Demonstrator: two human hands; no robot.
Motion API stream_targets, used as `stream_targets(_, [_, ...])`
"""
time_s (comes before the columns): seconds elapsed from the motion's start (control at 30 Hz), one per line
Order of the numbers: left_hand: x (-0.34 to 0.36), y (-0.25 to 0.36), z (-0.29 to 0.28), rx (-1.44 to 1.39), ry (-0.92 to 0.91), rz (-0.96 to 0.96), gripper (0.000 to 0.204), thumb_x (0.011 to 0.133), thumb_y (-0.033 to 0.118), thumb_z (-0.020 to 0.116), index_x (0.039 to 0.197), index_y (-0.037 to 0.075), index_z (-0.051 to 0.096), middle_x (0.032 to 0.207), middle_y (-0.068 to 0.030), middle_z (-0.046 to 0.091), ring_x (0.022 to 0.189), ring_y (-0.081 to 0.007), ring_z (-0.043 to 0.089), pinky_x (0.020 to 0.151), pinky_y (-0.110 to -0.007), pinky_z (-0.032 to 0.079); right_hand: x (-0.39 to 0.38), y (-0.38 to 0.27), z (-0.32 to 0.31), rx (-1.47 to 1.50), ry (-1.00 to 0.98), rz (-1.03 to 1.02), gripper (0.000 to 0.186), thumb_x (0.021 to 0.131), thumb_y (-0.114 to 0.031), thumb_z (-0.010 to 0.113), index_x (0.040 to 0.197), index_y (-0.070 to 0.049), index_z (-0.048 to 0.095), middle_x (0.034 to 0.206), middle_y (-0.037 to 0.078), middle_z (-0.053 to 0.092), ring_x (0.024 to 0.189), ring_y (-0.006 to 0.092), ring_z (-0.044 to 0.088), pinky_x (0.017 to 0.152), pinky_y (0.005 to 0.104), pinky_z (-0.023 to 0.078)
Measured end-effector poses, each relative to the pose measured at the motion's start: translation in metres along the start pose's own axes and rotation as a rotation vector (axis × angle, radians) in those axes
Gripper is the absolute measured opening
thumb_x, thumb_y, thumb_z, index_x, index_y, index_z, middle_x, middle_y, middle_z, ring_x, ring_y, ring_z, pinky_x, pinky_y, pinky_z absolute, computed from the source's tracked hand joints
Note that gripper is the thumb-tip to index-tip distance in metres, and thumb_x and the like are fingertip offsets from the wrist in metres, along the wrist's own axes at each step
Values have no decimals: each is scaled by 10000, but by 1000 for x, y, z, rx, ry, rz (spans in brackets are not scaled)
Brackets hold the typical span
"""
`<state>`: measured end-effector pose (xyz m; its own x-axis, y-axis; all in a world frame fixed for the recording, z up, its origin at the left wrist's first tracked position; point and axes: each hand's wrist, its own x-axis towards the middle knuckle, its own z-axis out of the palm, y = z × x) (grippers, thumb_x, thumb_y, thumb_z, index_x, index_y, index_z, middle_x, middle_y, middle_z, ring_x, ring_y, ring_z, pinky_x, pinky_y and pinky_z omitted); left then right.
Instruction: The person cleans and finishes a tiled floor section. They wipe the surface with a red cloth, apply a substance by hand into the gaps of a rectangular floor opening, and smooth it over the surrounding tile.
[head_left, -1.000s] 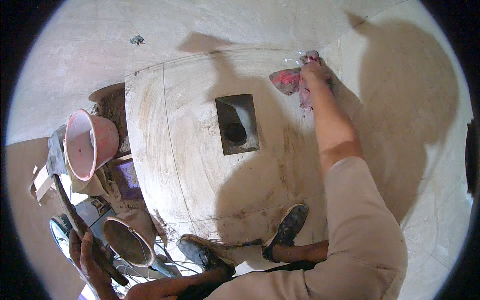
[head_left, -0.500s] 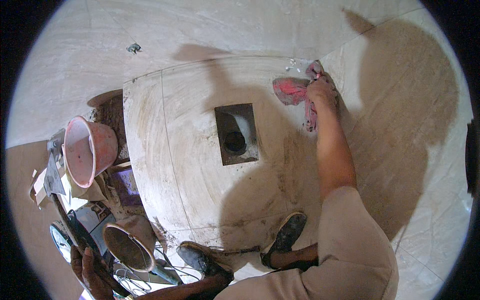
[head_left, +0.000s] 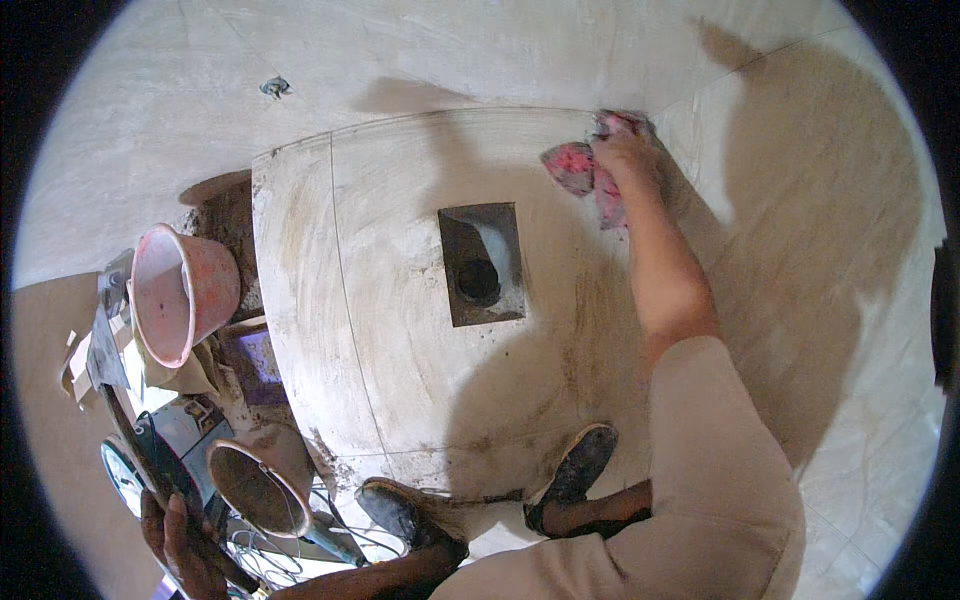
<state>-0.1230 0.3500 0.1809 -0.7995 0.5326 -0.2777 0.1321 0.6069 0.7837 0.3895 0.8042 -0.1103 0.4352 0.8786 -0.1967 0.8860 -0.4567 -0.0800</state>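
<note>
My right hand (head_left: 628, 160) is closed on a crumpled red and grey cloth (head_left: 570, 168), pressing it to the tiled floor at the far right corner, where the walls meet. Folds of the cloth spread left of and below my fingers. At the lower left, my left hand (head_left: 185, 550) has its fingers bent around the dark handle of a long tool (head_left: 125, 425). A flat grey metal blade tops that tool, which leans up past the buckets. Part of the left palm is hidden.
A square drain opening (head_left: 482, 265) with a round hole is cut in the smeared floor (head_left: 390, 330). To the left stand a pink bucket (head_left: 212, 290), a dirty bucket (head_left: 285, 465), a purple box (head_left: 262, 365) and loose cables (head_left: 265, 555). My dark shoes (head_left: 585, 465) are below the drain.
My right hand and the cloth have shifted slightly left and farther into the corner. The white bits beside the cloth no longer show. My left hand stays on the handle.
</note>
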Motion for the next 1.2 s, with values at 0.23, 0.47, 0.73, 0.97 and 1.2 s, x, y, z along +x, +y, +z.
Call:
stream_targets(0.23, [8, -10, -15, -25, -72, -10, 277, 942, 238, 651, 1154, 71, 590, 728, 19, 558, 553, -63, 501, 458, -203, 377, 25, 31, 3, 347, 1, -139, 652, 885, -349, 681, 1435, -49, 500, 1378, 204, 594, 1291, 353, 562, 1069, 430, 450])
stream_targets(0.47, [27, -18, -27, 15, 4, -72, 328, 921, 263, 660, 1160, 50, 587, 789, 6, 562, 601, -70, 513, 485, -208, 395, 2, -49, 38, 271, -116, -9, 772, 766, -343, 784, 1414, -26, 509, 1468, 223, 512, 1371, 380, 480, 1162, 466, 348])
stream_targets(0.73, [33, -11, -41, -152, 2, -13, 368, 864, 233, 714, 1143, 26, 592, 790, -2, 581, 574, -61, 529, 509, -189, 456, -135, -229, 54, 136, -200, -390, 492, 893, -276, 545, 1347, -88, 553, 1384, 231, 556, 1320, 415, 490, 1112, 545, 378])
stream_targets(0.97, [17, -26, -72, -158, -10, -100, 399, 833, 210, 738, 1146, 3, 602, 807, -12, 610, 622, -67, 554, 530, -216, 468, -251, -367, 77, 235, -129, -651, 469, 844, -238, 571, 1293, -105, 610, 1379, 209, 578, 1308, 392, 528, 1040, 552, 435])
stream_targets(1.2, [-14, 10, -83, -220, -39, -101, 436, 834, 229, 732, 1148, -41, 598, 920, -96, 677, 703, -99, 623, 586, -242, 528, -324, -411, 79, -45, -66, -1293, 522, 928, -280, 552, 1415, -92, 533, 1268, 185, 658, 1228, 378, 597, 1043, 538, 447])
